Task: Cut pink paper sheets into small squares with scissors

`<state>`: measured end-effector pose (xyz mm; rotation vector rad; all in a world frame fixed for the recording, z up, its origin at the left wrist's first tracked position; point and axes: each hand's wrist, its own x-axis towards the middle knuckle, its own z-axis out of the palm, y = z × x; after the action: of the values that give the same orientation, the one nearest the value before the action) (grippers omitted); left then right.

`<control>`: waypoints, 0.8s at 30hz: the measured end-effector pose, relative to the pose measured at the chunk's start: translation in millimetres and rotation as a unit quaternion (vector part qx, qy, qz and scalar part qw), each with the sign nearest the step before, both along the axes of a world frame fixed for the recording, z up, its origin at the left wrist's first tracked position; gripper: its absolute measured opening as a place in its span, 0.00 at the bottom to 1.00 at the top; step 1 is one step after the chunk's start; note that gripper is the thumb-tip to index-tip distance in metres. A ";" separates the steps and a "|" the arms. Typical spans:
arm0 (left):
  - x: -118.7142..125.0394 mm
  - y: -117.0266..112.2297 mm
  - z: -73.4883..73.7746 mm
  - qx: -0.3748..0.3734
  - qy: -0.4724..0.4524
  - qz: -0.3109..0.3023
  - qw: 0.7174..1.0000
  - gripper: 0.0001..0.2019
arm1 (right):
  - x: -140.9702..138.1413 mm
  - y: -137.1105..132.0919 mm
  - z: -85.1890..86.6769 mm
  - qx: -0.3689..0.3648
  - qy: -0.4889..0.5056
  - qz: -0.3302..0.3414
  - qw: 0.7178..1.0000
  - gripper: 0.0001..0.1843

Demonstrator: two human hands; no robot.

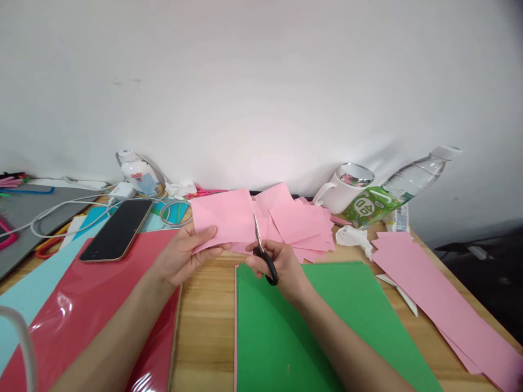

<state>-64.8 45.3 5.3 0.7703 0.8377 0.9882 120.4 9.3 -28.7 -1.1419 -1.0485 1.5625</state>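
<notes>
Between thumb and fingers, my left hand point(191, 251) grips a pink sheet of paper point(224, 216) by its lower left corner, above the table. My right hand point(281, 264) holds black-handled scissors point(259, 239), their blades pointing up at the sheet's right edge. Whether the blades are parted I cannot tell. Behind the scissors lies a loose pile of cut pink paper pieces point(300, 222). Beneath my right forearm is a stack topped with green paper point(310, 316).
A phone point(117, 231) lies on red paper in clear wrap point(102, 294) at left. Behind stand a white bottle point(141, 173) and a white mug point(342, 190). A green tissue pack point(370, 206), water bottle point(423, 173) and long pink strips point(445, 305) are at right.
</notes>
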 end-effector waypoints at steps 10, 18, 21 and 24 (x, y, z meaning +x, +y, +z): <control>-4.6 -1.0 -0.1 0.013 0.005 0.012 1.000 0.11 | 3.6 1.4 -0.1 0.025 -0.008 0.029 0.999 0.20; 5.8 0.9 -5.8 0.026 0.037 0.084 0.995 0.10 | -1.3 -2.5 1.6 0.154 -0.032 -0.214 0.964 0.13; 4.7 8.1 -8.9 -0.006 0.024 0.174 0.984 0.05 | 2.2 1.5 -5.6 0.180 -0.077 -0.249 0.949 0.13; -1.3 14.6 -10.5 -0.018 0.016 0.219 0.975 0.07 | 4.0 7.3 -18.9 0.250 -0.180 -0.186 0.933 0.15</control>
<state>-66.1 59.9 -5.2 0.5803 1.0787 1.3481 124.4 16.6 -47.6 -1.1950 -1.2843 0.7407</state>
